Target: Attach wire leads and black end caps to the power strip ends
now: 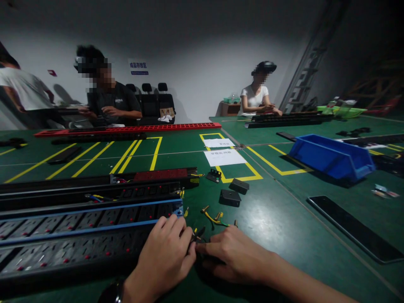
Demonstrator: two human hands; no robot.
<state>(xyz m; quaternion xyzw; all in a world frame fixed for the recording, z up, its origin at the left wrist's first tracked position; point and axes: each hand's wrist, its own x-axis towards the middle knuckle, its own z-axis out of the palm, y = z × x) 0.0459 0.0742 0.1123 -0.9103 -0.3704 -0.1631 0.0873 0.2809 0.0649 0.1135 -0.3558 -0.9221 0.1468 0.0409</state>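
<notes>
Beyond the grip, a pale wall (189, 90) backs the green table (268, 223). Leftward runs a black power strip (75, 257); ahead-right, a blue bin (322, 160), floor hidden. Left hand (167, 254) and right hand (232, 254) meet at a small dark piece (199, 238) by the strip's end; whether clamped, I cannot tell.

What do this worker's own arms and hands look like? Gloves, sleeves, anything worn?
Two bare human hands, no gloves. The left hand has a dark, shiny-edged band at its wrist, perhaps a watch, partly cut off. The right hand has nothing visible at its wrist, and no sleeve shows along the right forearm.
</notes>
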